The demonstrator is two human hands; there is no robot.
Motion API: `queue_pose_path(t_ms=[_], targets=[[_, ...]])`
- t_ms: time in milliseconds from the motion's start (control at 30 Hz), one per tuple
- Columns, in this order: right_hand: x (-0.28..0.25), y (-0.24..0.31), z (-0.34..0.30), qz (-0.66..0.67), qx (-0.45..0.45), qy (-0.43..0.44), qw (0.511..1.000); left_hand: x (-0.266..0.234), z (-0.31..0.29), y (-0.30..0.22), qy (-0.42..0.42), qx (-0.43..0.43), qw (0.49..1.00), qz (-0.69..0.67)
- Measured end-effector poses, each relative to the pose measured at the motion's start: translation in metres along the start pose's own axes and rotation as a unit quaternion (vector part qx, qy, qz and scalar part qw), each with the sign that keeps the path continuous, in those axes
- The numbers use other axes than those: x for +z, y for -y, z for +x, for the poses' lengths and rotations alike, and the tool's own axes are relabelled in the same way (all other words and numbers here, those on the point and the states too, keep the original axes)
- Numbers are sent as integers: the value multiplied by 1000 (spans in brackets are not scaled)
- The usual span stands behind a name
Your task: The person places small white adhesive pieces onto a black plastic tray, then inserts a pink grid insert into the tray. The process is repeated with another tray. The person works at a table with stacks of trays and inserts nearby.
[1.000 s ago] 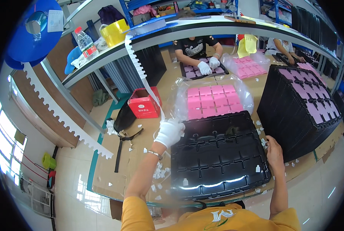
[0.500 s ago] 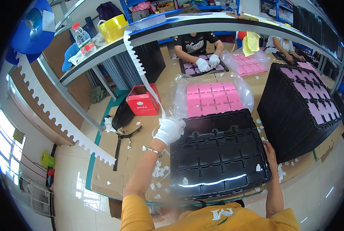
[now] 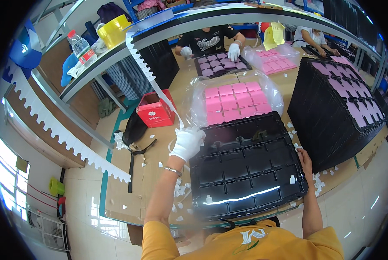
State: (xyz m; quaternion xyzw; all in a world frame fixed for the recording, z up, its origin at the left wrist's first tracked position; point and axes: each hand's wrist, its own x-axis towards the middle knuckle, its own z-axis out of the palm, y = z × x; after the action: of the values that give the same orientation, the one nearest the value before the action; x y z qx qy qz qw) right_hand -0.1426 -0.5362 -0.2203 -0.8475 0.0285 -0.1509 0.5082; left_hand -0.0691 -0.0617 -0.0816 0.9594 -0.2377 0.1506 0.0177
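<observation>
A black plastic tray [image 3: 246, 149] with moulded compartments lies in front of me on the table. My left hand [image 3: 188, 143], in a white glove, is closed by its upper left edge. A narrow white notched strip [image 3: 144, 67] runs from the shelf down into its fingers. My bare right hand [image 3: 305, 161] grips the tray's right edge, its fingers partly hidden. Small white bottle-shaped stickers sit on the tray, one near the lower left [image 3: 209, 199] and another at the right [image 3: 293, 179].
Pink tray sheets [image 3: 235, 102] in clear plastic lie beyond the tray. A tall stack of black trays [image 3: 322, 125] stands at the right, a red box [image 3: 155, 110] at the left. White scraps [image 3: 179, 188] litter the cardboard. Across the table a co-worker's gloved hand [image 3: 234, 51] touches another tray.
The whole view has shifted slightly. My hands stay at the tray's edges, the left still on the strip. The co-worker's two gloved hands have moved apart.
</observation>
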Motion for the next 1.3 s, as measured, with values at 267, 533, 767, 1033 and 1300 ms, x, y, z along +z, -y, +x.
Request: queue_pose_path(t_ms=[267,533,767,1033,1300], targets=[[4,-3,-2,17,25,-15,999,1,0,1,-1,-12,1000,-20],[8,-9,-7,32,45,-48,997,4,-2,-1,-18,-9,1000,-17],[10,-10,-7,70,62,-51,994,3,-2,1,-7,-15,1000,-24],[7,-9,-11,32,24,-75,996,4,-4,3,-23,-3,999,-36],[9,-16,-1,25,12,-79,996,0,1,7,-46,15,998,-29]])
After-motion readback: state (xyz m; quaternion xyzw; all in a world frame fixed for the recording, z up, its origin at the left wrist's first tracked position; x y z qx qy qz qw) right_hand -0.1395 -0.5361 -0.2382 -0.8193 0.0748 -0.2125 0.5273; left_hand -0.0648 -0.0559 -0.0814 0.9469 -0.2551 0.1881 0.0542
